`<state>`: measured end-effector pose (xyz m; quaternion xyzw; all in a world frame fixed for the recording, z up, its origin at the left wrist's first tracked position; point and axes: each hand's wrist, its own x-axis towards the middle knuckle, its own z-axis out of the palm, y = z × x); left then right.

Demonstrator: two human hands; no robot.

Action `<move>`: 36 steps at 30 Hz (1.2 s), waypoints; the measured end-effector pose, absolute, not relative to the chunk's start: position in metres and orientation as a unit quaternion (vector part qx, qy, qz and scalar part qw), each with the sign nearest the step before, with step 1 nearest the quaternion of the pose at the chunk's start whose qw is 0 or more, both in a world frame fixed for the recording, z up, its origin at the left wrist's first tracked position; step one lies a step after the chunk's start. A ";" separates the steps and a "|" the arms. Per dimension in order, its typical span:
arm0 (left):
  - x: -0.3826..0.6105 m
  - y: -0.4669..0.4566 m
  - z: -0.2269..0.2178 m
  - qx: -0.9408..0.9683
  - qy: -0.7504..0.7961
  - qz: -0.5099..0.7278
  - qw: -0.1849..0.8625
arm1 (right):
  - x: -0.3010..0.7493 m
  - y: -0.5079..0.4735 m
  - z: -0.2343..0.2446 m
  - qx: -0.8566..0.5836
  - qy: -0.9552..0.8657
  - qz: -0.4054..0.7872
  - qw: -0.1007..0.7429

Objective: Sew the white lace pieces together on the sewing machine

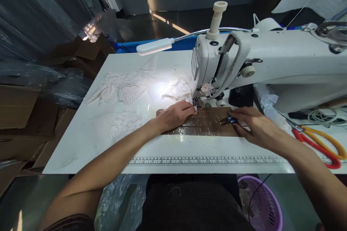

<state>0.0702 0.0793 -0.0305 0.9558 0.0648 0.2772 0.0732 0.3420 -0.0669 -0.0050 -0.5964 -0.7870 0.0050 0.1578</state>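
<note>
A dark-clothed lap meets the tabletop. White lace lies lamplit by the left hand, whose grip I cannot tell; the right hand grasps seemingly small snips, probably for ready use.

Here you've got a glossy, plastic-looking brown strip, a smooth tabletop, textured lace cloth, a smooth-coated sewing machine and metal, plastic-handled scissors!
</note>
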 end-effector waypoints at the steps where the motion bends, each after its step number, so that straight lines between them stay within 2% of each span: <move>1: 0.071 0.080 -0.030 0.950 0.068 0.283 0.111 | 0.346 -0.072 -0.010 -0.595 -0.789 -0.003 0.152; 6: 0.076 0.081 -0.021 0.891 0.202 0.284 0.291 | 0.345 -0.079 -0.021 -0.592 -0.790 -0.066 0.147; 11: 0.081 0.085 -0.014 0.803 0.298 0.247 0.453 | 0.313 -0.068 -0.018 -0.580 -0.779 0.024 0.239; 16: 0.079 0.091 -0.018 0.747 0.300 0.224 0.549 | 0.276 -0.043 -0.013 -0.648 -0.747 0.041 0.143; 25: 0.078 0.096 -0.019 0.719 0.282 0.223 0.595 | 0.260 -0.010 -0.017 -0.693 -0.719 -0.016 0.047; 32: 0.078 0.100 -0.023 0.768 0.262 0.214 0.544 | 0.251 -0.005 -0.010 -0.690 -0.722 -0.045 0.037; 36: 0.078 0.102 -0.028 0.788 0.237 0.238 0.516 | 0.246 -0.002 -0.007 -0.681 -0.726 -0.073 0.059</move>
